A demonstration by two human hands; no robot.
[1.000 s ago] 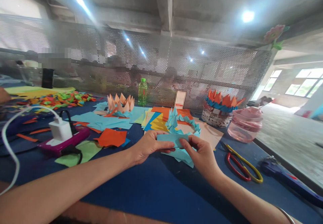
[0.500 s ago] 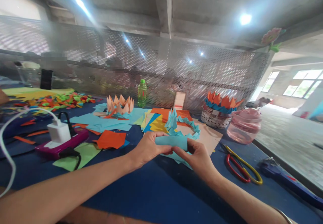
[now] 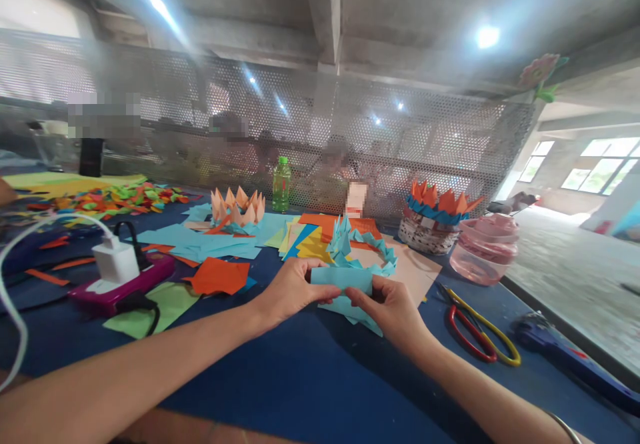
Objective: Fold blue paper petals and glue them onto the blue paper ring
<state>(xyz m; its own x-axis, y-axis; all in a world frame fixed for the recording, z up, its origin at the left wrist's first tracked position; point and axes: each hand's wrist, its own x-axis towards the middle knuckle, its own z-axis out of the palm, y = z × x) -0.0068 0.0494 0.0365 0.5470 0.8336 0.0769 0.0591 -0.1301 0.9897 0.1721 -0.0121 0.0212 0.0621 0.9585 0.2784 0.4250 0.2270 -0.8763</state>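
Observation:
Both my hands hold a folded strip of light blue paper [image 3: 343,277] just above the dark blue table [image 3: 280,371]. My left hand [image 3: 293,291] pinches its left end with thumb and fingers closed. My right hand [image 3: 395,311] pinches the right end from below. Under the strip lie more light blue paper pieces [image 3: 357,314]. Just behind them stands a ring of spiky light blue folded paper [image 3: 367,251].
Red and yellow scissors [image 3: 475,331] lie right of my hands, with a pink-lidded clear jar [image 3: 483,247] and a wicker basket topped with orange paper [image 3: 430,221] behind. Loose coloured sheets [image 3: 220,274], a peach paper crown [image 3: 237,207], a green bottle [image 3: 281,184] and a charger on a purple strip [image 3: 117,267] lie left.
The strip has shifted slightly in my fingers; my right hand slid a little left along it and my left thumb pressed down on its end. Nothing else moved.

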